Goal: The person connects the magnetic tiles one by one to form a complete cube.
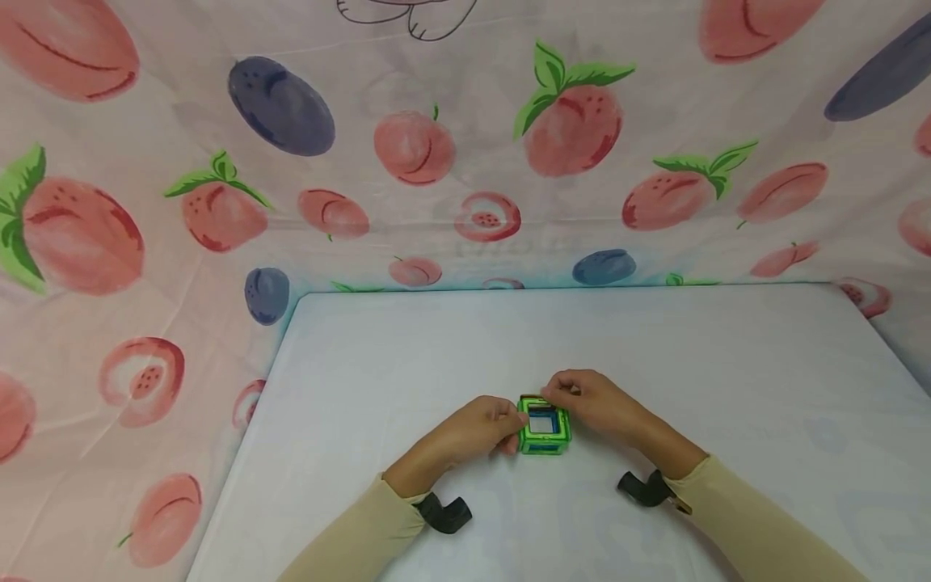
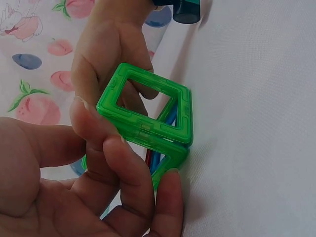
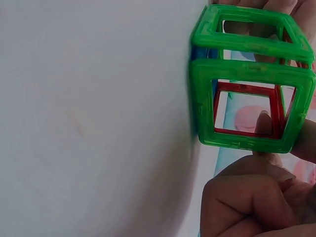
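A small cube of magnetic tiles (image 1: 544, 446) rests on the table between both hands, its square frames open in the middle. Green frames (image 2: 143, 126) form the top and near faces; a red frame (image 3: 244, 88) shows through from the far side, and blue edges (image 3: 210, 52) lie toward the tabletop. My left hand (image 1: 480, 426) grips the cube's left side, thumb at the top edge and fingers down along the side. With bent fingers, my right hand (image 1: 600, 402) pinches the cube's far right corner. The contact under these fingertips is partly hidden.
The white table (image 1: 407, 339) reaches back to a hanging cloth (image 1: 436, 73) printed with peaches and dark blue fruit, which also covers the left side. Black wrist cameras (image 1: 445, 514) sit at both beige sleeves (image 1: 364, 525).
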### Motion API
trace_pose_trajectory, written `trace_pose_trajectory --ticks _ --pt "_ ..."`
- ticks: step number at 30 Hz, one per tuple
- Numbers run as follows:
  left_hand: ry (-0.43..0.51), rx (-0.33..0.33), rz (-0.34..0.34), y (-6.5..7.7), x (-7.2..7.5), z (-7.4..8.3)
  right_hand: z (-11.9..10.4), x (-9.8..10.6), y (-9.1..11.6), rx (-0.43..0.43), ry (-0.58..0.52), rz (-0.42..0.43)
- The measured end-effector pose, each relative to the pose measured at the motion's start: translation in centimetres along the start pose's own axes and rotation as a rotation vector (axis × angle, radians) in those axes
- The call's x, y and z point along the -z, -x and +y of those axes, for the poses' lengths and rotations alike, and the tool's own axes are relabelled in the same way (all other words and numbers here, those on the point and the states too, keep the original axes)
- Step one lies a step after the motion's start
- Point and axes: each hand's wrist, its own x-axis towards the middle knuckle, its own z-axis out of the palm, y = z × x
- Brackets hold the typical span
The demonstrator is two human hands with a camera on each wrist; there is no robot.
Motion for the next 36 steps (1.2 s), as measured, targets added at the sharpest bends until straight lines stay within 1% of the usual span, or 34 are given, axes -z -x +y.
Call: trace_pose_trajectory --ticks 4,12,14,16,18,19,21,22,24,26,28,29,31,32,34,36 --pt "0.005 0.008 0.003 0.0 -0.1 0.0 -0.1 0.1 0.2 -0.01 -0.018 -0.011" --pt "0.009 0.012 -0.003 0.0 -0.3 0.2 0.2 0.1 0.7 -0.023 -0.013 -0.004" --pt "-0.002 0.011 -0.001 0.1 -0.2 0.2 0.2 0.3 0.9 -0.013 0.005 0.011" --pt "-0.038 0.011 0.016 0.3 0.0 0.3 0.2 0.6 1.2 0.013 0.04 0.057" --pt "-0.118 0.003 0.063 0.9 0.4 0.5 0.1 1.1 1.7 0.061 0.112 0.135" --pt "-0.179 -0.009 0.096 1.3 0.8 0.5 0.0 1.4 2.1 0.096 0.154 0.182" --pt "-0.324 -0.042 0.185 2.4 1.6 0.7 -0.1 2.2 3.0 0.165 0.262 0.29" --pt "-0.405 -0.064 0.237 3.1 2.0 0.8 -0.1 2.7 3.4 0.204 0.32 0.339" --pt "-0.582 -0.123 0.357 4.5 3.1 1.0 0.1 3.9 4.5 0.255 0.448 0.436" --pt "-0.742 -0.175 0.479 5.9 4.3 1.1 0.5 5.3 5.5 0.28 0.58 0.518" --pt "-0.874 -0.216 0.584 7.1 5.7 0.9 1.1 6.8 6.6 0.292 0.712 0.579" --pt "-0.933 -0.23 0.634 7.5 6.4 0.7 1.4 7.5 7.1 0.277 0.772 0.6" --pt "-1.017 -0.229 0.697 8.4 7.8 0.3 2.0 8.9 8.1 0.24 0.866 0.621" --pt "-1.046 -0.219 0.716 8.8 8.4 0.0 2.4 9.5 8.5 0.218 0.898 0.623" --pt "-1.1 -0.18 0.741 9.5 9.6 -0.7 3.2 10.4 9.4 0.159 0.929 0.612" --pt "-1.133 -0.129 0.75 10.3 10.5 -1.3 4.0 11.1 10.3 0.104 0.947 0.597"
